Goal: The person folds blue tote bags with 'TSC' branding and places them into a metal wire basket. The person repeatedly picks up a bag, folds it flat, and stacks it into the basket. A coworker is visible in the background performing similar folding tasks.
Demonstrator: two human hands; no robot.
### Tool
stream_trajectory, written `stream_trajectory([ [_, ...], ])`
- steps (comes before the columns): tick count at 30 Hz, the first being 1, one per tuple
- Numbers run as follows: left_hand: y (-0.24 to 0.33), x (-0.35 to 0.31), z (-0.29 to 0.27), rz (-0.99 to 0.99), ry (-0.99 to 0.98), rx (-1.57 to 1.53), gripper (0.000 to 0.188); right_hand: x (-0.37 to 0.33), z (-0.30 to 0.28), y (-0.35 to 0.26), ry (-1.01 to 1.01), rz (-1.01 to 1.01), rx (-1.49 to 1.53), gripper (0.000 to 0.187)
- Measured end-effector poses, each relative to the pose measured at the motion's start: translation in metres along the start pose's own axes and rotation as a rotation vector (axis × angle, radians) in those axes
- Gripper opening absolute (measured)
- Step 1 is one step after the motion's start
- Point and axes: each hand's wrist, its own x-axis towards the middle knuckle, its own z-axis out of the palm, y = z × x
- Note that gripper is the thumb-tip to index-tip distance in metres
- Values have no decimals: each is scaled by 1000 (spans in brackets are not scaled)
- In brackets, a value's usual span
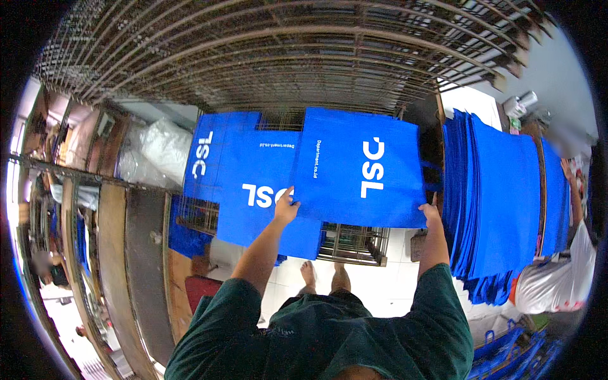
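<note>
A flat blue cloth sheet with white print point(361, 164) is spread out in front of me. My left hand point(286, 206) pinches its near left corner. Its near right corner is between the closed fingers of my right hand point(431, 213). Under and left of it lies a second printed blue sheet point(253, 171), partly covered. A further blue sheet point(201, 158) pokes out at the far left. These sheets rest on a wire rack shelf point(354, 244), whose bars show at the near edge.
Stacked wire shelves point(272, 57) of the rack rise overhead. To the right stands a thick pile of blue sheets point(500, 196); beyond it a person in a white shirt point(557, 272) reaches toward more blue cloth. Clear plastic bags point(158, 152) and a wooden board point(113, 253) are at left.
</note>
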Motion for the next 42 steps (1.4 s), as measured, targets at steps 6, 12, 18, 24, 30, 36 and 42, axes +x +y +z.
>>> stream_trajectory([
  [6,29,7,33,-58,223,35,30,36,12,26,42,-108,-95,95],
  [12,15,16,45,20,248,-2,18,122,-9,80,99,-307,-204,89],
  [18,-6,-4,62,10,232,141,34,88,9,63,-1,-282,-167,87],
  [24,-13,-4,63,-173,298,60,23,142,-21,116,122,-472,-326,86],
  [30,-26,-4,70,-299,342,81,18,108,-2,89,77,-291,-194,83],
  [36,-30,-4,74,-347,419,17,22,69,9,62,14,-244,-87,81],
  [42,-20,-4,72,-437,399,-1,20,71,13,62,131,-262,-237,74],
])
